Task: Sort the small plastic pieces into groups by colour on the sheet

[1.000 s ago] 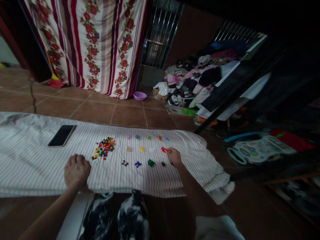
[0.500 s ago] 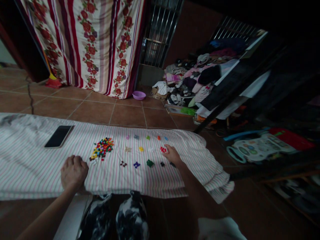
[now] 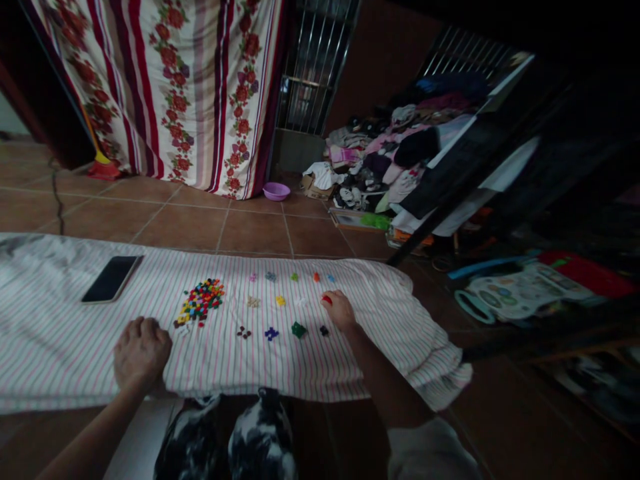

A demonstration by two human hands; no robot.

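Note:
My right hand (image 3: 340,311) is over the group of small red pieces (image 3: 327,300), its fingers closed around them and covering most of the group. Beside it lie small groups sorted by colour: white pieces (image 3: 302,301), yellow pieces (image 3: 281,301), black pieces (image 3: 324,331), dark green pieces (image 3: 299,329) and orange pieces (image 3: 316,277). My left hand (image 3: 143,352) rests palm down on the striped cloth (image 3: 100,347), holding nothing, with its fingers lying on the fabric. Just right of it is a mixed-colour heap of small pieces (image 3: 203,300).
A phone (image 3: 113,279) lies on the cloth at the left. Further groups include blue pieces (image 3: 271,334), brown pieces (image 3: 243,332) and beige pieces (image 3: 253,302). Beyond, on the tiled floor, are a purple basin (image 3: 277,192) and a clothes pile (image 3: 385,157).
My right hand's fingers have closed over the red pieces, which now show less. The view has shifted slightly; my left hand stays resting on the cloth.

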